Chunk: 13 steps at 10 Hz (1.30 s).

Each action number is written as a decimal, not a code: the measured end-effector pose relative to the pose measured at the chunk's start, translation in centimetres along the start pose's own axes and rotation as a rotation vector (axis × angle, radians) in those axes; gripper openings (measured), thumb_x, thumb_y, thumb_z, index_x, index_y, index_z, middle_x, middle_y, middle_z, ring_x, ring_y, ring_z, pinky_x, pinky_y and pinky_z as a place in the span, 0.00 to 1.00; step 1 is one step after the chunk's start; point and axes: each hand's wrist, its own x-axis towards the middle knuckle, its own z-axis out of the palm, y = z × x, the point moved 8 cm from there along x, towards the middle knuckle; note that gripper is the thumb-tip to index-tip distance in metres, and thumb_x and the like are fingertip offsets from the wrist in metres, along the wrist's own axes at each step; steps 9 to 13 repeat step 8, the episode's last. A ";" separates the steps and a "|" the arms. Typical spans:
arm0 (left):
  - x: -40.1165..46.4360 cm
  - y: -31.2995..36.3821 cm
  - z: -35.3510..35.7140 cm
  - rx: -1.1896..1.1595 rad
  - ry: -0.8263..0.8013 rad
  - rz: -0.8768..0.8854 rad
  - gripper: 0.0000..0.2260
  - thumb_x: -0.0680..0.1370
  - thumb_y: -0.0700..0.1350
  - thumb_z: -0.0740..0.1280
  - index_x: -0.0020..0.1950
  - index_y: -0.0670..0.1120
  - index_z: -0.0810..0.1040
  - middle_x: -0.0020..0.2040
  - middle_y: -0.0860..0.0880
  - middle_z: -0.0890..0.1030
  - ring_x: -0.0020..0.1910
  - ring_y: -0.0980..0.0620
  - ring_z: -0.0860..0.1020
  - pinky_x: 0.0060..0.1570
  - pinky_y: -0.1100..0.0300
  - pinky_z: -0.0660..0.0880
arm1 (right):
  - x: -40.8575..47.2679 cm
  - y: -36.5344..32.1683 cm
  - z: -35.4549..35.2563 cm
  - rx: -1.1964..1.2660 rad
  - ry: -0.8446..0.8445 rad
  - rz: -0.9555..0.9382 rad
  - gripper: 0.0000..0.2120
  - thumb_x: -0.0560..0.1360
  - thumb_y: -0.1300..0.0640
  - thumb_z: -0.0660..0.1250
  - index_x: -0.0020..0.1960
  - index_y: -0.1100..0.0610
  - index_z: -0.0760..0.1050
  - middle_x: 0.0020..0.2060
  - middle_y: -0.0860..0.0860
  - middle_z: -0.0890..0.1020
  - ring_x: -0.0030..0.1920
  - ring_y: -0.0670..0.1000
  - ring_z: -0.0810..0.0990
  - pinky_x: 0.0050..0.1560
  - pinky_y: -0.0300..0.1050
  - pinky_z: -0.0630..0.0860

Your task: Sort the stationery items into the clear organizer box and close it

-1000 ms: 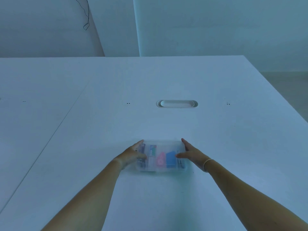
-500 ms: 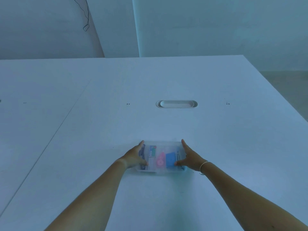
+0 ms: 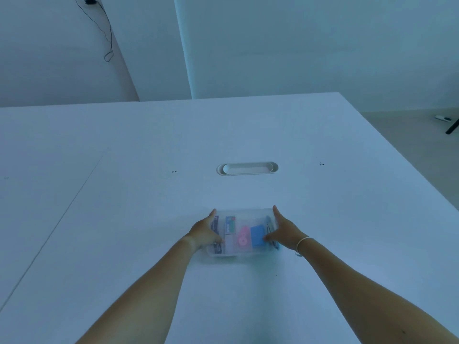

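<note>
The clear organizer box lies on the white table in front of me with its lid down. Through the lid I see a pink item, a blue block and a small printed card pack. My left hand grips the box's left end, thumb on the lid and fingers along the side. My right hand, with a thin band at the wrist, grips the right end the same way. Both hands press on the box from either side.
A white oval cable port is set in the table beyond the box. A table seam runs diagonally on the left. A black cable hangs on the back wall. The table's right edge drops to the floor.
Both hands have closed in tighter on the box ends, thumbs further onto the lid. The box itself has stayed in place.
</note>
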 end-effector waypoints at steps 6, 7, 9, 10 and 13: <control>3.4 1.1 1.0 -0.052 -0.026 -0.013 0.40 0.74 0.35 0.68 0.79 0.50 0.50 0.71 0.45 0.70 0.56 0.50 0.72 0.58 0.60 0.71 | 2.5 1.8 -1.5 0.032 0.001 0.074 0.47 0.70 0.63 0.71 0.76 0.54 0.42 0.71 0.59 0.67 0.67 0.59 0.69 0.67 0.48 0.67; 3.1 1.3 0.9 -0.003 -0.008 -0.011 0.40 0.74 0.36 0.69 0.79 0.49 0.50 0.72 0.45 0.69 0.62 0.47 0.73 0.61 0.59 0.71 | 2.3 1.8 -1.5 0.051 -0.005 0.060 0.48 0.70 0.63 0.71 0.76 0.54 0.42 0.72 0.58 0.66 0.69 0.58 0.67 0.68 0.49 0.65; 2.4 2.5 -0.2 0.032 0.047 0.025 0.38 0.74 0.38 0.68 0.79 0.47 0.51 0.75 0.45 0.66 0.70 0.46 0.69 0.64 0.59 0.68 | 1.8 0.3 -3.0 0.086 0.075 -0.018 0.47 0.70 0.62 0.71 0.76 0.55 0.43 0.76 0.54 0.59 0.75 0.54 0.59 0.72 0.46 0.59; 2.4 2.5 -0.2 0.032 0.047 0.025 0.38 0.74 0.38 0.68 0.79 0.47 0.51 0.75 0.45 0.66 0.70 0.46 0.69 0.64 0.59 0.68 | 1.8 0.3 -3.0 0.086 0.075 -0.018 0.47 0.70 0.62 0.71 0.76 0.55 0.43 0.76 0.54 0.59 0.75 0.54 0.59 0.72 0.46 0.59; 2.4 2.5 -0.2 0.032 0.047 0.025 0.38 0.74 0.38 0.68 0.79 0.47 0.51 0.75 0.45 0.66 0.70 0.46 0.69 0.64 0.59 0.68 | 1.8 0.3 -3.0 0.086 0.075 -0.018 0.47 0.70 0.62 0.71 0.76 0.55 0.43 0.76 0.54 0.59 0.75 0.54 0.59 0.72 0.46 0.59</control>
